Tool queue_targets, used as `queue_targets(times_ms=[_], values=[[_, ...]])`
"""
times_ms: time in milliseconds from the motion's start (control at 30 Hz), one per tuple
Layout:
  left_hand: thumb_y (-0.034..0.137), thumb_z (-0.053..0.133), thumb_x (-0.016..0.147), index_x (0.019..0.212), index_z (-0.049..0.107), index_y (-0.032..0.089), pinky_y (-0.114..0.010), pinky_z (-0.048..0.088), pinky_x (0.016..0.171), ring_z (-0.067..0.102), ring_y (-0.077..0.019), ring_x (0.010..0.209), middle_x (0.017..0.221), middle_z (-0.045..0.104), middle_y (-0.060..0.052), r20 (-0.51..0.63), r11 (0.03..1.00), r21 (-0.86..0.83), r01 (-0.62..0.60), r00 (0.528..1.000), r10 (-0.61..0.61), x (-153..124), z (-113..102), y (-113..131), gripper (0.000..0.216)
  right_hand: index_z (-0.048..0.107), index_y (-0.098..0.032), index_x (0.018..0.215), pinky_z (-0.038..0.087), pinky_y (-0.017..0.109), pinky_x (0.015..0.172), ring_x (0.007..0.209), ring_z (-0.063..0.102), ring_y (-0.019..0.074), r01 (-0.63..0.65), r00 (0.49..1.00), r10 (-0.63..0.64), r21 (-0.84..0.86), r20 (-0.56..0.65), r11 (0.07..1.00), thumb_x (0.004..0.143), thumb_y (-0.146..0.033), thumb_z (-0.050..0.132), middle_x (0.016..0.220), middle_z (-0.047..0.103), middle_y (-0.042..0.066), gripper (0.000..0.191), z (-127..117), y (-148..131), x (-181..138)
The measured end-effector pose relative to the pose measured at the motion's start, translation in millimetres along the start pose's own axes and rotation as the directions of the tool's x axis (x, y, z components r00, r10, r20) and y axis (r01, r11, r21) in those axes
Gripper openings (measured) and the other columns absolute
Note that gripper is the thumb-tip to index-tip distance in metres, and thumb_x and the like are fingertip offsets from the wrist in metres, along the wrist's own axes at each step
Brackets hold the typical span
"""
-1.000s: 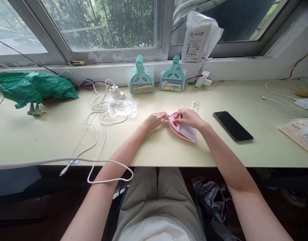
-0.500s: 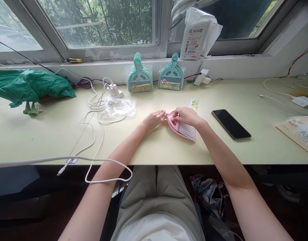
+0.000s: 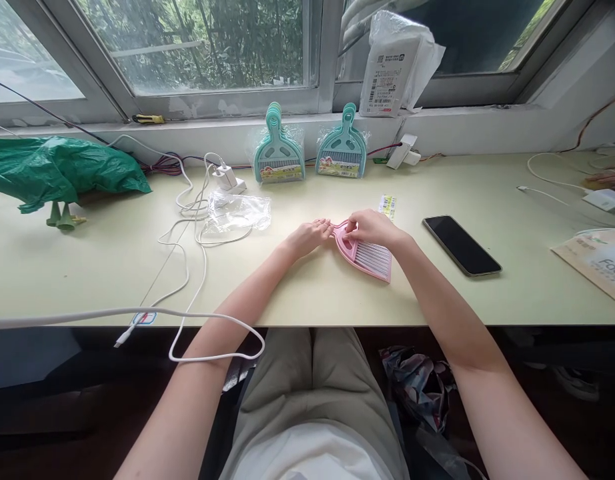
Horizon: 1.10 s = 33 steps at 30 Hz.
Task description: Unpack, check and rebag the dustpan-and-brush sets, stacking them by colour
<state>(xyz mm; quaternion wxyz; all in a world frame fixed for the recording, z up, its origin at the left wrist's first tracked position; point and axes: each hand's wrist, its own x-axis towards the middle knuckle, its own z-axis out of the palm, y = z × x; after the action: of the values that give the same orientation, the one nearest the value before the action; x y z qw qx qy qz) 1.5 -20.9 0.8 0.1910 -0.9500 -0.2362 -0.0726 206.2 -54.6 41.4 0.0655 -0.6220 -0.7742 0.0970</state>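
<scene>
A small pink dustpan [image 3: 345,252] lies on the table with its handle toward my left hand and its wide edge turned to the lower right. Set into it is a brush with pale bristles [image 3: 373,259]. My left hand [image 3: 310,239] is closed round the handle end, which its fingers mostly hide. From above, my right hand [image 3: 372,228] reaches over the dustpan and pinches the pink part near the holes. Whether those fingertips grip the brush or the pan I cannot tell. Just behind my right hand lies a yellow-and-white label card [image 3: 387,205].
Two turquoise dustpan sets [image 3: 280,157] in clear wrap lean against the back wall. A black phone [image 3: 461,245] lies to the right. White cables [image 3: 187,253] and a clear plastic bag [image 3: 240,212] are on the left, beside a green bag [image 3: 62,170]. Blurred fingers [image 3: 607,181] show at the right edge.
Both hands and the pink dustpan stay almost in place. The view has shifted very slightly. At the far right edge, the blurred fingers have changed shape.
</scene>
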Motion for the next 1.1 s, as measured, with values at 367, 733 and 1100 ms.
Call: queue_targets(times_ms=[367, 733, 1100], values=[[0.002, 0.042, 0.09, 0.117, 0.064, 0.011, -0.031, 0.05, 0.098, 0.063, -0.019, 0.117, 0.125, 0.065, -0.016, -0.068, 0.991, -0.132, 0.008, 0.998, -0.017, -0.7, 4.4, -0.1, 0.036, 0.075, -0.021, 0.072, 0.036, 0.027, 0.059, 0.075, 0.063, 0.0184, 0.014, 0.999, -0.009, -0.098, 0.046, 0.995, 0.072, -0.034, 0.071, 0.082, 0.073, 0.005, 0.014, -10.9, -8.9, -1.9], [0.005, 0.036, 0.093, 0.11, 0.063, 0.011, -0.027, 0.051, 0.081, 0.066, -0.0198, 0.105, 0.117, 0.068, -0.013, -0.015, 0.991, -0.132, 0.024, 1.0, -0.026, -0.9, 4.9, -0.3, 0.033, 0.076, -0.022, 0.071, 0.034, 0.027, 0.057, 0.072, 0.063, 0.018, 0.028, 0.999, -0.026, -0.065, 0.035, 0.997, 0.072, -0.037, 0.071, 0.078, 0.074, 0.003, 0.016, -5.7, -3.7, -1.6], [0.012, 0.043, 0.094, 0.101, 0.068, 0.018, -0.045, 0.037, 0.114, 0.056, -0.021, 0.125, 0.123, 0.066, -0.01, -0.269, 0.924, -0.336, 0.184, 0.921, -0.281, -7.1, 14.6, -16.0, 0.027, 0.077, -0.026, 0.082, 0.033, 0.027, 0.062, 0.083, 0.064, 0.0186, 0.016, 0.996, -0.012, 0.043, -0.086, 0.999, 0.081, -0.049, 0.06, 0.092, 0.076, 0.001, 0.029, 4.2, -5.2, -11.3]])
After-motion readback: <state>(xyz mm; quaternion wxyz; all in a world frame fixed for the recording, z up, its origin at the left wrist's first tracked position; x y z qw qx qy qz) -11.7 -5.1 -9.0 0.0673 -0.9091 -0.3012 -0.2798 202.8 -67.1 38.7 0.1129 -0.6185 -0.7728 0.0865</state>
